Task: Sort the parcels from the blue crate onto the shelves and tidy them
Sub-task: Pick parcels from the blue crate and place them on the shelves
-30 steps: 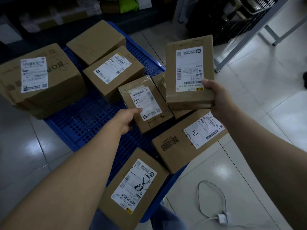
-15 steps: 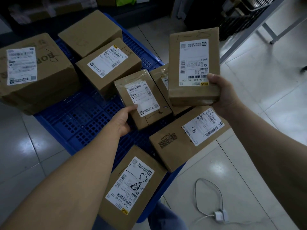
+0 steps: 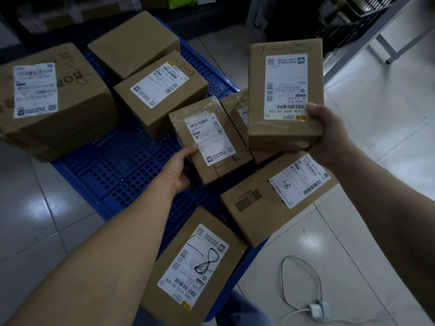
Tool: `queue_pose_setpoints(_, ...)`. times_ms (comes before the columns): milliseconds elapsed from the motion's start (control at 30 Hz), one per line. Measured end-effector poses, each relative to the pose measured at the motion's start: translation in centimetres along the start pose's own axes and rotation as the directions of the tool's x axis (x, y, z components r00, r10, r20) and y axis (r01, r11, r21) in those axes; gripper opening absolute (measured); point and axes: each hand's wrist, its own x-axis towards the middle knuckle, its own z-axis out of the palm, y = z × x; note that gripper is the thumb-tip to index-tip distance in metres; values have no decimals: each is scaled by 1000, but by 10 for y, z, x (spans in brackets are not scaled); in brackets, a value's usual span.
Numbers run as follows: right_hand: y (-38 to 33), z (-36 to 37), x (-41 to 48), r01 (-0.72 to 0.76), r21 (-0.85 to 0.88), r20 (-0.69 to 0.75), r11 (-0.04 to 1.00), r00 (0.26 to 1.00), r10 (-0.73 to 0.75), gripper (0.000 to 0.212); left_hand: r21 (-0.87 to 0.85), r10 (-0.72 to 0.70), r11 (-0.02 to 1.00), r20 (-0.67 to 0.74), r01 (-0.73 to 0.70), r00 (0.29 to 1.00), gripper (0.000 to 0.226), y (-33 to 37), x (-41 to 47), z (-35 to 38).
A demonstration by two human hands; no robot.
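Gripping a tall parcel (image 3: 286, 90) by its near end in the right hand (image 3: 327, 130), above the blue crate (image 3: 122, 175). Clasping a small taped parcel (image 3: 209, 140) at its left edge with the left hand (image 3: 177, 171), among other parcels (image 3: 162, 90) on the crate.

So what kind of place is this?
Probably a parcel depot or pickup station: labelled cardboard parcels lie on a blue crate, with storage shelves behind.

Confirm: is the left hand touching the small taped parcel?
Touching. Head view: the left hand has its thumb on top of the small taped parcel, fingers wrapping its near edge.
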Motion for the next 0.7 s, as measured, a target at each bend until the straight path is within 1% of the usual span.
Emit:
queue_pose_setpoints(100,0,1,1,-3,1,-19,1000,1000,3,60,44,7,999,23,-8,1000,14,0,0,3)
queue_pose_setpoints(167,0,2,1,0,8,-26,1000,1000,0,60,38,22,999,31,-23,999,11,1,0,2)
queue_pose_setpoints(267,1,3,2,-1,10,-34,1000,999,2,59,20,29,999,42,-30,999,13,4,-2,-3)
queue_pose_setpoints(400,0,8,-3,-29,-11,-55,1000,998,28,68,-5,33,999,109,-32,993,11,11,-7,-7)
queue_pose_setpoints(500,-2,11,-9,-33,-25,-53,999,998,31,67,2,48,999,127,-49,991,15,15,-12,-12)
queue_pose_setpoints(600,-11,14,-18,-33,-19,-43,999,999,32,63,51,44,997,132,-51,990,17,23,-28,-13)
queue_pose_setpoints(700,-25,21,-34,-21,-24,-12,1000,1000,20,62,143,51,988,109,-66,993,21,34,-55,-14)
